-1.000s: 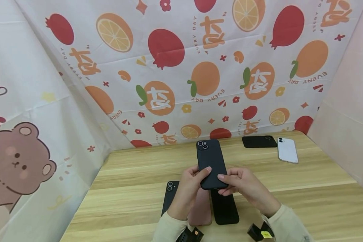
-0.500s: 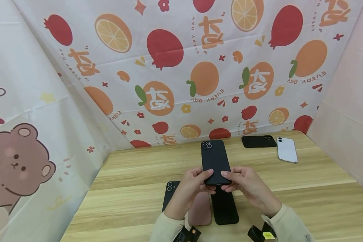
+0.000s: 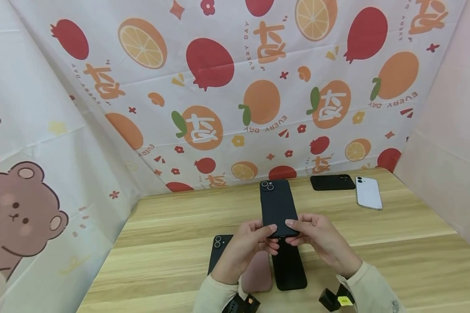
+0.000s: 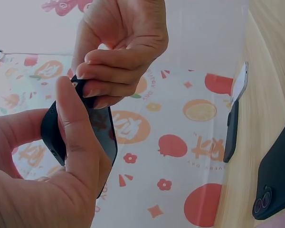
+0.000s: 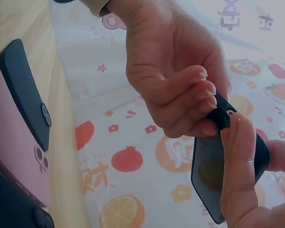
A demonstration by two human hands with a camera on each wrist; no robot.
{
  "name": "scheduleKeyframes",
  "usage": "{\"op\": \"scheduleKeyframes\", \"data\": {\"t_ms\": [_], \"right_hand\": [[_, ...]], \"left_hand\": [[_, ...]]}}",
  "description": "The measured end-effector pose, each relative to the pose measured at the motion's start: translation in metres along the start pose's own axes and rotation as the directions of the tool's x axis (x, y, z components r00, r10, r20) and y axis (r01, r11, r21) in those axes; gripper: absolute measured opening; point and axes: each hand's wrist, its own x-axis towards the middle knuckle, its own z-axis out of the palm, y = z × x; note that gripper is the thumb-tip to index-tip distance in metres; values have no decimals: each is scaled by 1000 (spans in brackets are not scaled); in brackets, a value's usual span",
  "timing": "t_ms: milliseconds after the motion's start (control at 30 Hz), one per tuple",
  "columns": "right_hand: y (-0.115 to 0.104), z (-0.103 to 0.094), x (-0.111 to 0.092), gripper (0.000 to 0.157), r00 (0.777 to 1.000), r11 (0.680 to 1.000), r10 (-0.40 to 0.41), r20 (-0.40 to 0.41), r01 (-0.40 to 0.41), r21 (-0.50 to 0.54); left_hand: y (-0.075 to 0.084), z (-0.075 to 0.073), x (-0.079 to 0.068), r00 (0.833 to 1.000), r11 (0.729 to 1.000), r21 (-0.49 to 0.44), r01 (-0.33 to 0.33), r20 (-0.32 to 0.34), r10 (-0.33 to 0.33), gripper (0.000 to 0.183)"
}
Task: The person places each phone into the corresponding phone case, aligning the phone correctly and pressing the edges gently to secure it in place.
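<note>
A black phone with two round camera lenses (image 3: 279,202) is held up by its lower end, back toward the head camera. My left hand (image 3: 243,248) pinches its lower left corner, thumb on the back. At the lower right corner my right hand (image 3: 323,241) grips it likewise. Both wrist views show fingers of both hands at the phone's end, with its dark glossy screen (image 5: 209,171) on the other side. Beneath the hands, a pink phone (image 3: 257,276), another black phone (image 3: 290,269) and a dark phone (image 3: 218,250) lie on the table, partly hidden.
At the back right of the wooden table (image 3: 168,243) lie a black phone (image 3: 330,182) and a white phone (image 3: 369,192), close together. A fruit-print cloth (image 3: 227,100) hangs behind the table, a bear-print cloth (image 3: 82,165) at the left.
The held phone has shifted slightly away and turned a little straighter. Several left fingertips now show below its lower edge. The head view has swung slightly to the right.
</note>
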Motion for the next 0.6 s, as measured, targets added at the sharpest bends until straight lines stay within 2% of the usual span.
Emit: {"op": "scheduleKeyframes", "data": {"t_ms": [167, 300, 467, 600], "right_hand": [[-4, -5, 0, 17, 1000, 997, -1, 18, 2, -79], [-9, -10, 0, 32, 1000, 985, 5, 16, -2, -171], [-11, -16, 3, 50, 999, 973, 3, -51, -15, -232], [-10, -23, 6, 54, 993, 976, -12, -115, -13, -215]], "left_hand": [[0, 3, 1, 1000, 1000, 16, -4, 4, 3, 16], [-1, 5, 2, 1000, 1000, 23, -10, 29, 9, 20], [-1, 6, 0, 999, 999, 47, -18, 32, 17, 25], [-3, 8, 0, 999, 998, 63, -9, 41, 6, 25]]}}
